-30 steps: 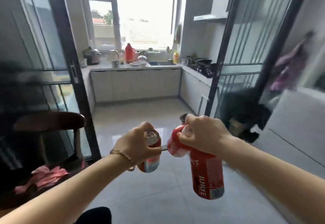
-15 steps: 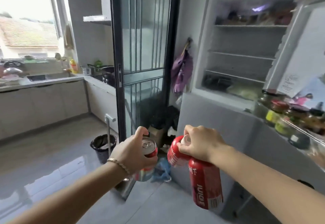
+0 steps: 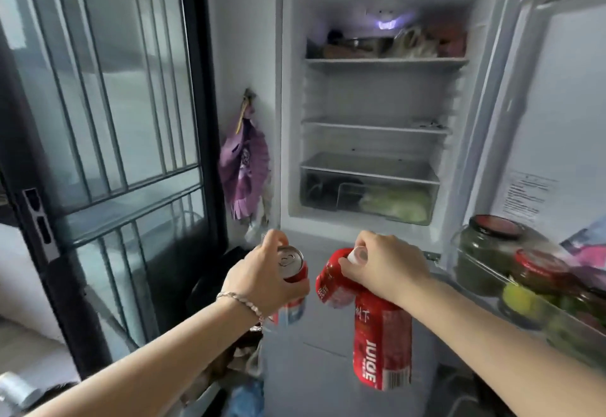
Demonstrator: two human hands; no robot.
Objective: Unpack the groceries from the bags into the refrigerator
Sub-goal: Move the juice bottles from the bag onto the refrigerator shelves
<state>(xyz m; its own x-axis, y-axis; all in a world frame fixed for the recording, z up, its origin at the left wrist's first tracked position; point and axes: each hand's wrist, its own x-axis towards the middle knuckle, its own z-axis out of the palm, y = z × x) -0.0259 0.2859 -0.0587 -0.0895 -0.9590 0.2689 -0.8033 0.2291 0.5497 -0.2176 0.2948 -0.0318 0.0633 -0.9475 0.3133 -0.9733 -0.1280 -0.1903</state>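
Note:
My left hand (image 3: 265, 275) grips a red drink can (image 3: 292, 269) from above, its silver top showing. My right hand (image 3: 383, 266) holds two red juice bottles by their necks: one (image 3: 382, 347) hangs straight down with "JUICE" on its label, the other (image 3: 333, 282) tilts left toward the can. Both hands are below and in front of the open refrigerator (image 3: 377, 141). Its top shelf (image 3: 387, 62) is packed with food, and the two shelves below it look almost bare. The bottom drawer (image 3: 367, 197) holds green vegetables.
The open fridge door (image 3: 564, 121) stands at the right, with several jars (image 3: 485, 252) in its rack close to my right arm. A purple fan (image 3: 244, 167) hangs on the wall left of the fridge. A dark glass sliding door (image 3: 108, 141) fills the left. Bags lie on the floor below.
The view has swung right from the kitchen to face the open refrigerator. Both hands keep the same grip on the can and bottles and are now closer to the fridge.

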